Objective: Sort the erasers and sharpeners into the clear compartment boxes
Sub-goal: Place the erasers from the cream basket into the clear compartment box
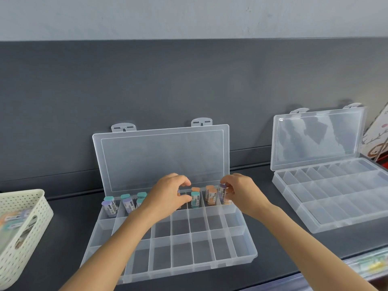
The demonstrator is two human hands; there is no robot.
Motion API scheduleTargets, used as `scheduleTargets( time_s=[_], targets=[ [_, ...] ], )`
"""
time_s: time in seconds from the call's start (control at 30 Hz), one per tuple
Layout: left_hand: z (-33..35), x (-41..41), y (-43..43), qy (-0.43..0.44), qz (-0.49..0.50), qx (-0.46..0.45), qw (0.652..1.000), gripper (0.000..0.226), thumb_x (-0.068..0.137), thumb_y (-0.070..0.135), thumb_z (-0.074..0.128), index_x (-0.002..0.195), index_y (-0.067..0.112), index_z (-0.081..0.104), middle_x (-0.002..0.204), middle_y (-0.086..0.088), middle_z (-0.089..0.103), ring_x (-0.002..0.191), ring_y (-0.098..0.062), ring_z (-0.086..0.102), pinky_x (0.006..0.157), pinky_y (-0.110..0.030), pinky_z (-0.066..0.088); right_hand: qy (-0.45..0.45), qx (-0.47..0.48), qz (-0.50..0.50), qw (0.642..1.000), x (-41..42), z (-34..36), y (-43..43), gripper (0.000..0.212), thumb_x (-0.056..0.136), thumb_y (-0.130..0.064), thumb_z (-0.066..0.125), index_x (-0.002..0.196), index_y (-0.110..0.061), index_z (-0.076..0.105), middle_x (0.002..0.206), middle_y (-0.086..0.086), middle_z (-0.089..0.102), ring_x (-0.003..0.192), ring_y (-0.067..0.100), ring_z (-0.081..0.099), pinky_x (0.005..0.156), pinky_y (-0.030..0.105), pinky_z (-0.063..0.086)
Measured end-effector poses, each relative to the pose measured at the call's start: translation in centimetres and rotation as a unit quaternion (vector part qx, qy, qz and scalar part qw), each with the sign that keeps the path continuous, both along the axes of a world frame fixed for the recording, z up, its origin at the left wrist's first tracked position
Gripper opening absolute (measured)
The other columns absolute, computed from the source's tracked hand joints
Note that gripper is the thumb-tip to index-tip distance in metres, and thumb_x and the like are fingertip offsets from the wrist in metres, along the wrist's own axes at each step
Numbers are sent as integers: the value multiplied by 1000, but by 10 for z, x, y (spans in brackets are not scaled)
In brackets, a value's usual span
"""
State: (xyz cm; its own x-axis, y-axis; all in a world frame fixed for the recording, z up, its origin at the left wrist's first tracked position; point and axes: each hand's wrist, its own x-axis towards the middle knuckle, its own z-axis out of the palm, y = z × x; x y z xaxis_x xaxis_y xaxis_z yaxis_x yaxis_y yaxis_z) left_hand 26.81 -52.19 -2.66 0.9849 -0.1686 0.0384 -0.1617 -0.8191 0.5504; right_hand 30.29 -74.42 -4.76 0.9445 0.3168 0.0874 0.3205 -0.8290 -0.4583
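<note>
An open clear compartment box (244, 254) lies in front of me, its lid (161, 156) leaning against the wall. Its back row holds upright erasers: purple and teal ones (109, 205) at the left, a teal eraser (195, 200) in the middle, and orange erasers (211, 195) to the right. My right hand (241, 191) pinches a purple eraser (222, 191) over the far right back compartment. My left hand (168, 195) curls over the middle of the back row. A sliver of purple shows between its thumb and forefinger, and the thumb tip touches the teal eraser.
A cream perforated basket (31, 238) at the left edge holds more erasers (14, 219). A second open clear compartment box (294, 208) sits at the right. Both stand on a dark counter (63, 259) against a dark wall panel. Coloured items lie at the lower right.
</note>
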Motion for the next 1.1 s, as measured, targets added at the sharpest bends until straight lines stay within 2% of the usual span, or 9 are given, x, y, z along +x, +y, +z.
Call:
scheduleTargets(
  time_s=[0.2, 0.33, 0.5, 0.67, 0.83, 1.0, 1.1],
  targets=[
    [-2, -2, 0, 2, -5, 2, 1000, 30, 85, 24, 69, 114, 21, 60, 117, 7, 56, 98, -13, 59, 86, -32, 53, -20, -35, 1, 999, 2, -4, 1, 22, 91, -5, 56, 110, -11, 66, 104, 5, 63, 91, 21, 63, 78, 23, 55],
    [-5, -3, 3, 0, -3, 0, 1000, 29, 85, 23, 69, 113, 21, 61, 116, 7, 56, 98, -12, 59, 86, -32, 53, -39, -38, 6, 998, 5, -1, 4, 15, 92, -9, 54, 97, -9, 69, 96, 5, 61, 80, 20, 58, 67, 16, 44],
    [-7, -5, 8, -8, 5, -6, 1000, 29, 86, 22, 68, 114, 21, 61, 116, 7, 55, 100, -7, 58, 82, -23, 50, -30, -44, 8, 999, 7, 2, 7, 17, 93, -12, 54, 102, -9, 68, 101, 6, 63, 84, 20, 61, 72, 17, 46],
    [-8, -6, 10, -9, 13, -12, 1000, 28, 86, 21, 68, 113, 20, 61, 117, 7, 55, 102, -5, 58, 77, -16, 46, -13, -44, 5, 999, 8, 4, 4, 23, 91, -6, 56, 110, -11, 67, 109, 6, 65, 91, 20, 65, 78, 21, 53],
    [-7, -5, 11, -15, 14, -16, 1000, 27, 86, 20, 67, 113, 21, 61, 118, 9, 54, 101, -4, 59, 76, -14, 46, -8, -34, 9, 999, 5, 11, 4, 30, 91, -6, 58, 121, -9, 61, 116, 6, 61, 100, 18, 64, 78, 17, 48],
    [-8, -5, 9, -19, 11, -8, 1000, 27, 87, 22, 66, 113, 21, 61, 117, 8, 54, 102, -5, 58, 77, -16, 46, -19, -70, 35, 997, 5, 9, 3, 12, 89, -9, 62, 99, -11, 69, 105, 5, 58, 82, 18, 61, 78, 25, 55],
    [-8, -6, 7, -21, 10, -2, 1000, 27, 88, 23, 66, 114, 21, 61, 118, 7, 55, 104, -7, 56, 81, -20, 49, -36, -74, 41, 996, 4, 7, 2, 13, 90, -13, 61, 100, -13, 69, 109, 2, 57, 91, 17, 59, 82, 23, 53]
  ],
)
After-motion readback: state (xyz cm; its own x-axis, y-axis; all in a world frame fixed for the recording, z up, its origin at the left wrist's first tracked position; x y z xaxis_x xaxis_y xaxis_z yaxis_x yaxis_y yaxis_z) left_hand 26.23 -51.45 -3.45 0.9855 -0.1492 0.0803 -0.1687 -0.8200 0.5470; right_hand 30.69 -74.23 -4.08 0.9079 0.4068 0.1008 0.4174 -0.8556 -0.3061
